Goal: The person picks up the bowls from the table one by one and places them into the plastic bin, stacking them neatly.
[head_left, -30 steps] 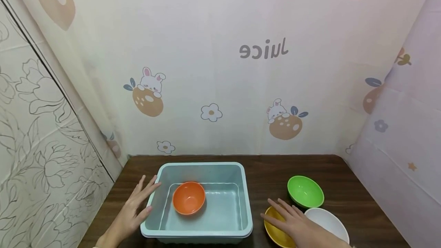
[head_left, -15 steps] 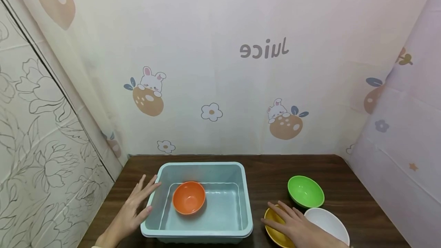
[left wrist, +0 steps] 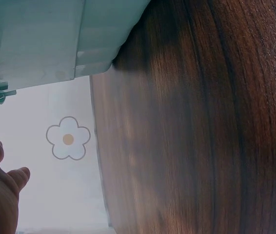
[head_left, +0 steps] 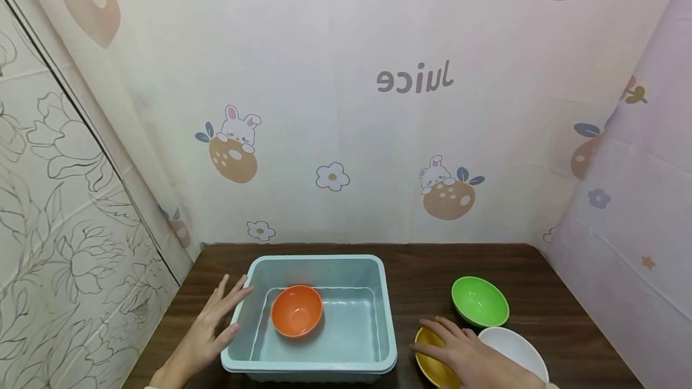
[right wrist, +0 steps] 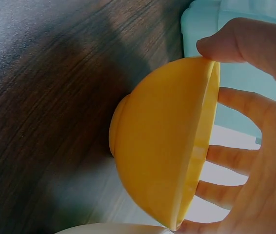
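At the lower right of the head frame, the person's right hand (head_left: 469,358) lay over the yellow bowl (head_left: 434,370), its thumb at the rim and its fingers spread across the mouth, straight rather than curled. The right wrist view showed the bowl from the side, foot towards the left, with the thumb touching the top of the rim. The left hand (head_left: 204,332) was open at the lower left, fingers splayed along the left edge of the pale blue-green tub (head_left: 308,367); whether it touched could not be told. An orange bowl (head_left: 297,312) sat inside the tub, left of its middle. Right of the yellow bowl, a white bowl (head_left: 516,350) was partly covered by the right hand, and a green bowl (head_left: 479,302) stood just above them in the frame. Everything rested on a dark wood-grained bench (head_left: 416,275), before a printed cloth (head_left: 324,125).
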A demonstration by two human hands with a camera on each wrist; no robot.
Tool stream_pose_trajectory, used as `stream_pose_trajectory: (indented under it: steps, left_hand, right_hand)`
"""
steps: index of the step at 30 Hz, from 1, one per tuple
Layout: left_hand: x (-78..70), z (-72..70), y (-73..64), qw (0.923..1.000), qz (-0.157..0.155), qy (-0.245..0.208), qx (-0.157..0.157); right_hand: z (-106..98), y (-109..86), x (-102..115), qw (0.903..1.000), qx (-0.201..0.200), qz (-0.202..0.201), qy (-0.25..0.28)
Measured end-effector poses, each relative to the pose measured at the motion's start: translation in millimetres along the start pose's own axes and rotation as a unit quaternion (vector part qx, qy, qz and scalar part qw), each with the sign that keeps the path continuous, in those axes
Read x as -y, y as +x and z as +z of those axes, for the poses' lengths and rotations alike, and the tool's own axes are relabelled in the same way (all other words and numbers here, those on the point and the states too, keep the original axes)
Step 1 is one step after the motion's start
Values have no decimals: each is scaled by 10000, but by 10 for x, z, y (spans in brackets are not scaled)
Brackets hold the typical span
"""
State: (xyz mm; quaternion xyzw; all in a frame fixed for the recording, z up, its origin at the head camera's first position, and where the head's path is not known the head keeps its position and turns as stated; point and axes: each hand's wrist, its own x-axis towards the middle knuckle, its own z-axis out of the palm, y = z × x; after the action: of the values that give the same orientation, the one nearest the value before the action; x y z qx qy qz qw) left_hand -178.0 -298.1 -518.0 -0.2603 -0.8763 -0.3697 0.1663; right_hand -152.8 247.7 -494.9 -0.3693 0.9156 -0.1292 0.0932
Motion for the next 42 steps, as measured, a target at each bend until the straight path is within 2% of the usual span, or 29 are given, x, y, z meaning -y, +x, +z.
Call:
stream_pose_trajectory:
  steps: [3,9,14,17,20,22,29,42]
  left_hand:
    - [6,6,-8,10000,13,-2,-13]
    - [16,20,-21,10000,61,-20,-56]
    - [10,21,-24,10000,21,-10,-39]
    - [5,19,-32,10000,-13,-1,-19]
    - [6,19,-43,10000,-34,-3,-7]
    - [7,18,-46,10000,-39,7,-9]
    - [-2,-1,-45,10000,9,21,-37]
    - [2,-11,-1,10000,39,17,33]
  right_hand:
    - [-2,10,11,9996,-126,-73,-228]
    - [-17,41,36,9990,-261,-163,-332]
    - [-98,110,40,9990,-333,10,-285]
    - [-150,153,23,9957,-645,-173,-643]
    - [-208,183,-5,9875,-1012,-487,-1108]
    - [-263,199,-28,9862,-1083,-540,-1130]
    - [-553,285,-97,9922,-876,-220,-856]
    - [-1008,418,-93,9786,-1402,145,-1497]
